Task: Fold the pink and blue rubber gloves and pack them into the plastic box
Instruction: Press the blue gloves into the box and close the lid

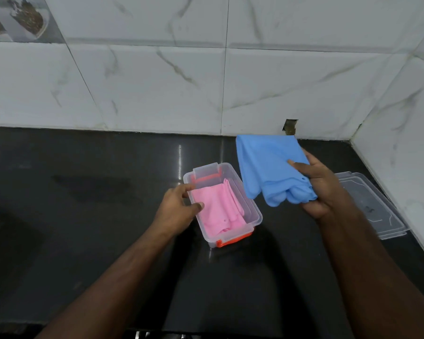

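A clear plastic box [253, 211] with orange latches stands on the black counter. Folded pink gloves [218, 211] lie inside it. My left hand [179, 206] grips the box's left wall, thumb inside the rim touching the pink gloves. To the right of the box, my right hand [318, 189] holds the folded blue gloves [267, 167] in the air, thumb on top and fingers curled underneath. The blue gloves hang above the counter beside the box, not inside it.
The box's clear lid [372, 206] lies flat on the counter [83, 192] at the right, near the wall. White marbled tiles [157, 81] rise behind and to the right, forming a corner. A small hole [290, 126] shows in the tile base.
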`<state>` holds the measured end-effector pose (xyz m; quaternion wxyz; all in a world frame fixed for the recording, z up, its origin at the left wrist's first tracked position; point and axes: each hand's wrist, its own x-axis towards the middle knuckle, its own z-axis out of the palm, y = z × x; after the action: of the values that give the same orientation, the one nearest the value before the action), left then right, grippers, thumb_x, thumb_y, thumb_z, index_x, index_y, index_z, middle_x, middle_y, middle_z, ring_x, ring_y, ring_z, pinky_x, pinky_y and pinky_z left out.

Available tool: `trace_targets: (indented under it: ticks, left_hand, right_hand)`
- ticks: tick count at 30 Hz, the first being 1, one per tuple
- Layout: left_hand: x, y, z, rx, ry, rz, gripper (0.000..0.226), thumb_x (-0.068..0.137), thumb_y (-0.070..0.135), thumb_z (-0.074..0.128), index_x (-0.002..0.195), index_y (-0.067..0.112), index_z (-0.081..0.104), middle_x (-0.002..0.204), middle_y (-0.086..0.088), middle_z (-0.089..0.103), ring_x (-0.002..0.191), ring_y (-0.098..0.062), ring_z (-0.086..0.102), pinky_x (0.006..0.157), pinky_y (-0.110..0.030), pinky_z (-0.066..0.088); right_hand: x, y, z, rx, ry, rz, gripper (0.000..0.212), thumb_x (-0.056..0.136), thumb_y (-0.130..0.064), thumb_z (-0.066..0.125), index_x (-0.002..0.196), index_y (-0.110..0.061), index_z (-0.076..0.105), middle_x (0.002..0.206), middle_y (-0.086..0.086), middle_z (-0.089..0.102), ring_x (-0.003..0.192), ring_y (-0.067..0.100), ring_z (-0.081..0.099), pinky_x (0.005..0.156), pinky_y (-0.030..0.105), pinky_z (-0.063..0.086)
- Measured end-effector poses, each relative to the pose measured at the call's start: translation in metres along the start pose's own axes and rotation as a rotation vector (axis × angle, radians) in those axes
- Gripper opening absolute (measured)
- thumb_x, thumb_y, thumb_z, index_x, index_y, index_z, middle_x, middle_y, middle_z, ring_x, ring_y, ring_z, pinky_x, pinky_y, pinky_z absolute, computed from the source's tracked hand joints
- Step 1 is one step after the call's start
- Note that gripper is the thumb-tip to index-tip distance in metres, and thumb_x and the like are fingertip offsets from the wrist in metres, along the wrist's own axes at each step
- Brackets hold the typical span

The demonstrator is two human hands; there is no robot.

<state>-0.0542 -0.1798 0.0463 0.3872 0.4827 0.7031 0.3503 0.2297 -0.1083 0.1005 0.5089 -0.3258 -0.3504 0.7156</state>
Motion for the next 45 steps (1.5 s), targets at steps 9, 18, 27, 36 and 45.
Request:
trace_targets:
  ticks: [9, 18, 27, 36, 45]
  left_hand:
    - [0.006, 0.027, 0.013, 0.214, 0.125, 0.157, 0.038, 0.095, 0.029, 0.067, 0.131, 0.019, 0.064, 0.121, 0.009, 0.065, 0.097, -0.012, 0.069, 0.076, -0.028, 0.057]
    - [0.004, 0.06, 0.008, -0.681, -0.363, -0.185, 0.062, 0.088, 0.057, 0.062, 0.134, 0.017, 0.062, 0.12, -0.01, 0.072, 0.101, -0.028, 0.07, 0.075, -0.04, 0.059]
    - [0.01, 0.042, 0.006, -0.217, -0.146, -0.097, 0.062, 0.089, 0.009, 0.07, 0.143, 0.024, 0.044, 0.113, -0.01, 0.071, 0.094, -0.027, 0.073, 0.058, -0.035, 0.057]
    - [0.011, 0.058, 0.01, 0.447, -0.114, 0.106, 0.058, 0.09, 0.03, 0.069, 0.144, 0.022, 0.05, 0.129, -0.008, 0.064, 0.109, -0.024, 0.064, 0.09, -0.031, 0.053]
    - [0.006, 0.075, 0.02, 0.699, -0.225, 0.105, 0.044, 0.099, 0.032, 0.055, 0.137, 0.011, 0.055, 0.13, -0.012, 0.064, 0.11, -0.026, 0.061, 0.083, -0.029, 0.044]
  right_hand:
    - [-0.003, 0.022, 0.014, 0.094, -0.004, 0.056, 0.047, 0.093, 0.0, 0.051, 0.14, -0.001, 0.047, 0.136, 0.024, 0.056, 0.109, 0.034, 0.066, 0.078, 0.039, 0.059]
    - [-0.001, 0.045, 0.046, 0.18, -0.072, 0.118, 0.04, 0.095, 0.006, 0.05, 0.135, 0.0, 0.051, 0.13, 0.026, 0.06, 0.11, 0.04, 0.065, 0.077, 0.042, 0.058]
    - [0.002, 0.067, 0.035, -0.693, 0.176, 0.018, 0.047, 0.085, 0.002, 0.062, 0.127, -0.017, 0.056, 0.117, 0.002, 0.067, 0.105, 0.021, 0.066, 0.091, 0.05, 0.055]
    - [0.0, 0.082, 0.047, -1.32, 0.157, -0.075, 0.068, 0.09, -0.007, 0.053, 0.151, -0.021, 0.026, 0.137, 0.008, 0.042, 0.123, 0.024, 0.049, 0.097, 0.032, 0.041]
    - [-0.001, 0.087, 0.061, -1.607, 0.123, -0.093, 0.052, 0.092, -0.008, 0.044, 0.142, -0.013, 0.032, 0.133, 0.012, 0.043, 0.107, 0.033, 0.055, 0.083, 0.04, 0.048]
